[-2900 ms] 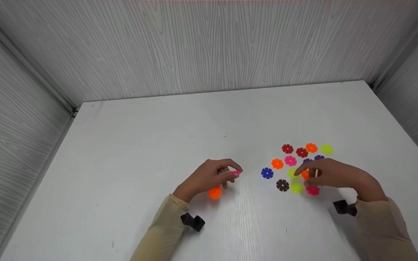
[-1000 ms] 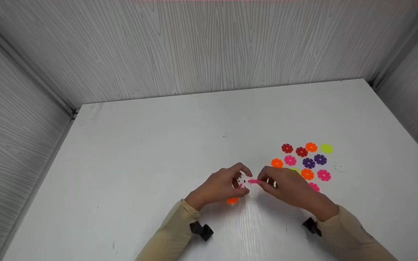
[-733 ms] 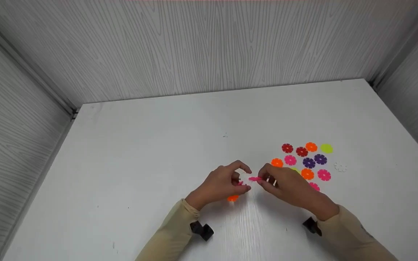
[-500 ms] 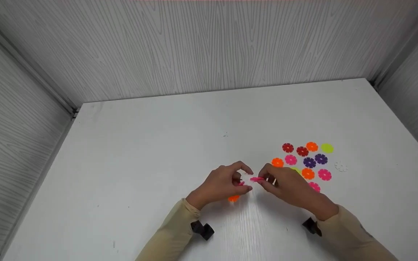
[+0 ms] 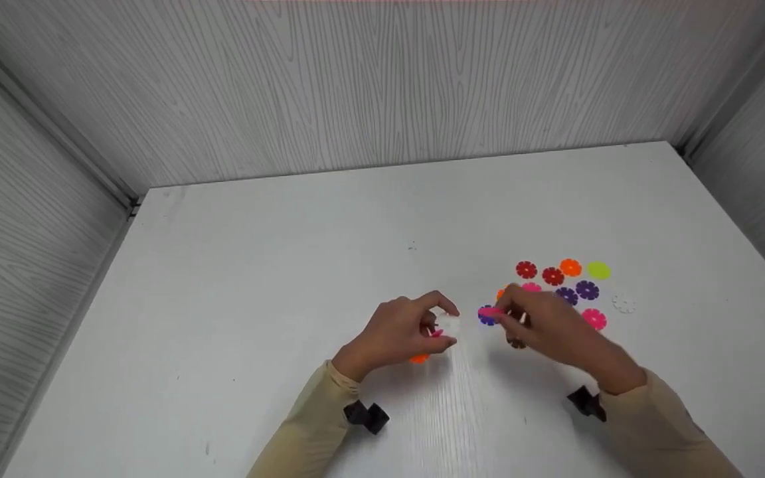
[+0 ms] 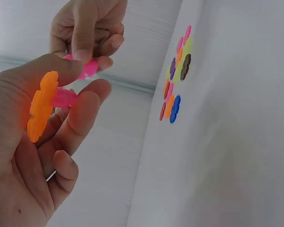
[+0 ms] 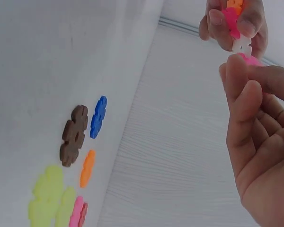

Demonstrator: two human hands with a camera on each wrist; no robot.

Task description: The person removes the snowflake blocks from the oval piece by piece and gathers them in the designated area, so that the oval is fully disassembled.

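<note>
My left hand (image 5: 396,335) holds a joined group of notched plastic flower discs between thumb and fingers. An orange disc (image 6: 41,106) sits by the thumb, a pink disc (image 7: 231,22) is slotted to it, and a white disc (image 5: 449,324) sticks out between the fingertips. To the right, my right hand (image 5: 552,328) pinches a single pink flower disc (image 5: 489,311) between thumb and fingers, above the table. In the head view a gap separates this pink disc from the white one. Fingers partly cover both pieces.
Loose flower discs lie flat on the white table (image 5: 276,265) beneath and beyond my right hand. They include a blue disc (image 7: 98,117), a brown disc (image 7: 74,135), a yellow-green disc (image 5: 599,270) and a white disc (image 5: 623,304). Grey wood-grain panels (image 5: 382,86) enclose the table.
From the discs on the right, my right hand came over to the white disc with a pink one. Since half a second ago it has drawn back rightward, still pinching the pink disc.
</note>
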